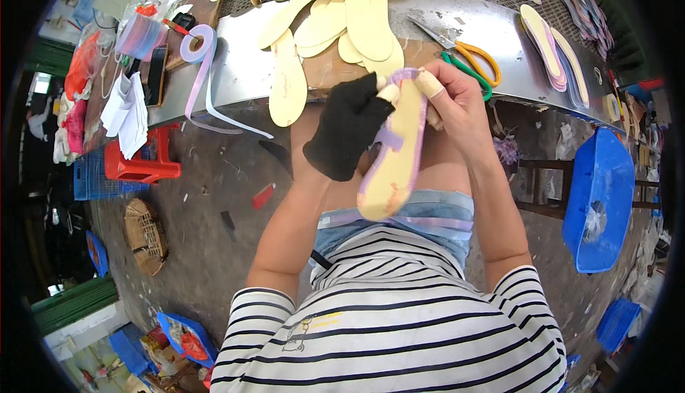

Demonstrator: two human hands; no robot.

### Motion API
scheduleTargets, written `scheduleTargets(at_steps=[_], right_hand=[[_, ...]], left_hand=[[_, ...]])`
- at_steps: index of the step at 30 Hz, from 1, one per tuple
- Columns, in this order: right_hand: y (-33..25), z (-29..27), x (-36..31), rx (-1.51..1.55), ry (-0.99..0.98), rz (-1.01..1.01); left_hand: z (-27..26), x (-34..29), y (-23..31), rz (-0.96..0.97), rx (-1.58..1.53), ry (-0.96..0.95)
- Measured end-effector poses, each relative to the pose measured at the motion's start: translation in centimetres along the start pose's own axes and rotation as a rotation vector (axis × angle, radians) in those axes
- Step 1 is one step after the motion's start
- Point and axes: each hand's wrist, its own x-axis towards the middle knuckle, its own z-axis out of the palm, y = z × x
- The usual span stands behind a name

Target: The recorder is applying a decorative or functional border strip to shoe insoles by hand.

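Note:
A pale yellow insole (401, 161) is held above my lap, its toe end up toward the bench and its heel end toward me. Purple tape (389, 138) runs along its edge, with a loose bit near the middle. My left hand (347, 127), in a black fingerless glove, pinches the upper left edge. Bare but for wraps on the fingers, my right hand (457, 93) grips the upper right edge with thumb and fingers. Just beyond it, scissors (467, 61) with orange and green handles lie on the metal bench.
Loose yellow insoles (342, 18) pile up on the bench (239, 64). At the left stands a roll of purple tape (198, 43), its strips hanging over the edge. Edged insoles (546, 47) are stacked at right. Below are a red stool (143, 159) and a blue tub (599, 200).

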Motion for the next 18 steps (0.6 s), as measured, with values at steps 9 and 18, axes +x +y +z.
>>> scheduleTargets(at_steps=[9,18], right_hand=[[1.0,0.5,-0.7,-0.065,-0.063,0.046],[1.0,0.9,-1.6,0.135,-0.334,0.213]], left_hand=[[-0.5,0.8,-0.3,-0.042,-0.161,0.053],[-1.5,1.9,-0.1,0.015,-0.284,0.234]])
